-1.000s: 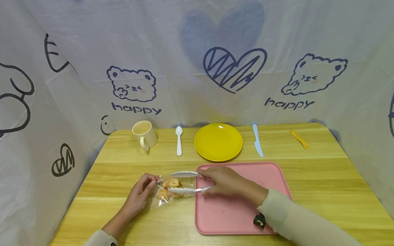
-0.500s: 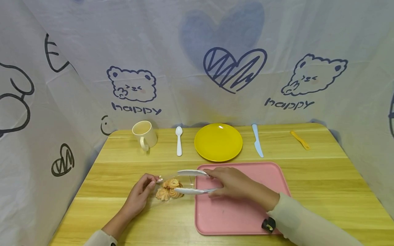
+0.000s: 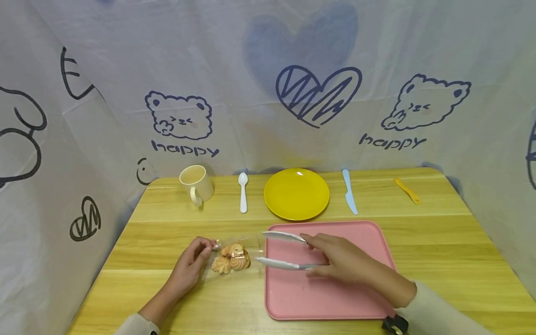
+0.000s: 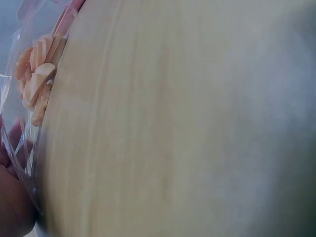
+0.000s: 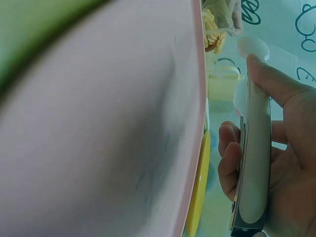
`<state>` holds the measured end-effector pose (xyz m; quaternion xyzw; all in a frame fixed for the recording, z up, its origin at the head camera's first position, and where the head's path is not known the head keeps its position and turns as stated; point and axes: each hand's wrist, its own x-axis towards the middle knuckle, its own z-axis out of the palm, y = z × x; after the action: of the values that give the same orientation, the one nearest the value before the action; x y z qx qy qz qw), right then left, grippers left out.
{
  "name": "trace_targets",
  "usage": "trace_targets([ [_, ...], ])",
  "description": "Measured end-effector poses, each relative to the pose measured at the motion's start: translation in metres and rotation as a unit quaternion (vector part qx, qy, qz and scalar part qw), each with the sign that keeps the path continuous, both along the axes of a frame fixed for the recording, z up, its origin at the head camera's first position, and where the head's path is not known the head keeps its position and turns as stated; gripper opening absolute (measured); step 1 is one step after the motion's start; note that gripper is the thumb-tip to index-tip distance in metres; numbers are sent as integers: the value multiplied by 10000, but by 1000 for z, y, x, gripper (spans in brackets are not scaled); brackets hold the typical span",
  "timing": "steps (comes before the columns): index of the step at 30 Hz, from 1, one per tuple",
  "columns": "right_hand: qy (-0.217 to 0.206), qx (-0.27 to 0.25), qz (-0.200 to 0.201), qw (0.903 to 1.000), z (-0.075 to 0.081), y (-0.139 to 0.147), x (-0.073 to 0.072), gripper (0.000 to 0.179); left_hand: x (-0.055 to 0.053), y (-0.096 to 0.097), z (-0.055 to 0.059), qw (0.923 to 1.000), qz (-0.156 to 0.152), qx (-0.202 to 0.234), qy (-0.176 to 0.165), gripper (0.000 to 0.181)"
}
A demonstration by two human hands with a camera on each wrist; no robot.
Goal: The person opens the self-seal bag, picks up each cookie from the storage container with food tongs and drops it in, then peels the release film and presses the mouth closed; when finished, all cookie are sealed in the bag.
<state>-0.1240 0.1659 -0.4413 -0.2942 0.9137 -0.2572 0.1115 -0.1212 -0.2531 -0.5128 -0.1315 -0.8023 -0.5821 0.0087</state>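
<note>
Clear plastic bag (image 3: 251,244), lower left, pinched in my left hand (image 3: 190,264): cookies (image 3: 230,260) inside, none out yet; my right hand (image 3: 344,258) grips spread, unloaded tongs (image 3: 279,264).

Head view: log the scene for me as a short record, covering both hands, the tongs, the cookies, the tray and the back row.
Left hand: left hand pinches the left end of the clear bag
Right hand: right hand holds the tongs
Tongs: spread, nothing between the tips, which are near the tray's left edge
Cookies: cookies inside the bag
Tray: pink tray, right of the bag
Back row, left to right: mug, white spoon, yellow plate, light blue knife, small orange utensil
</note>
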Motion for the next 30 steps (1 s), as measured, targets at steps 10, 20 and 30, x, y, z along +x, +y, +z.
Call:
trace_targets([
  [10,288,-456,-31,9985,-5,39,26,79,0,-1,0,10000,-66,-24,-20,17],
  [20,828,-609,-663,9925,-12,76,54,89,1,-2,-1,10000,-83,-7,12,16],
  [30,94,-115,-2005,9796,-14,106,78,112,0,-2,-1,10000,-81,-16,21,17],
])
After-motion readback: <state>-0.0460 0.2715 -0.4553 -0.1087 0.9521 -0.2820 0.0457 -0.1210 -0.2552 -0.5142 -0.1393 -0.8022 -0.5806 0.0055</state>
